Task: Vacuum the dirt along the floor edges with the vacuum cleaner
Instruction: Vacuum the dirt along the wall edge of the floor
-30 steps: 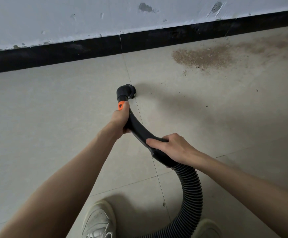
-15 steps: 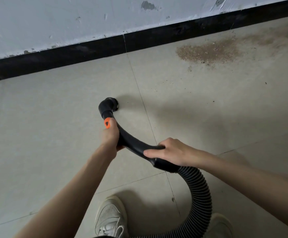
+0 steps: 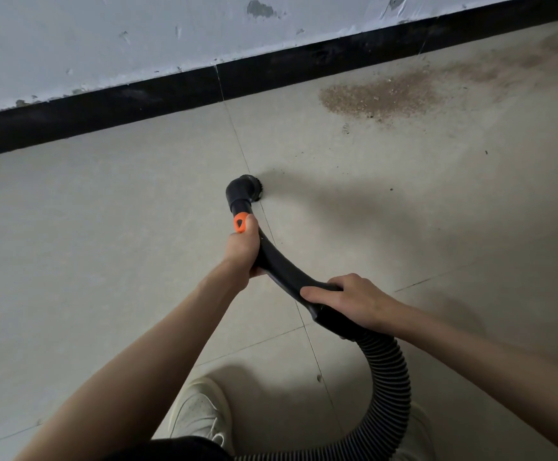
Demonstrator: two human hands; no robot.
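A black curved vacuum wand ends in a round brush nozzle that sits on the tiled floor beside a grout line. My left hand grips the wand just below its orange button. My right hand grips the wand's lower end, where the ribbed black hose begins. A patch of brown dirt lies on the floor near the black skirting, up and to the right of the nozzle and apart from it. A few dark specks lie to the nozzle's right.
A black skirting board runs along the foot of a chipped pale wall. My white shoe stands at the bottom centre. The hose curls down past my right forearm and off the bottom edge.
The nozzle has swung from left of the grout line back to the right, onto the line. Both hands keep their grip on the wand.
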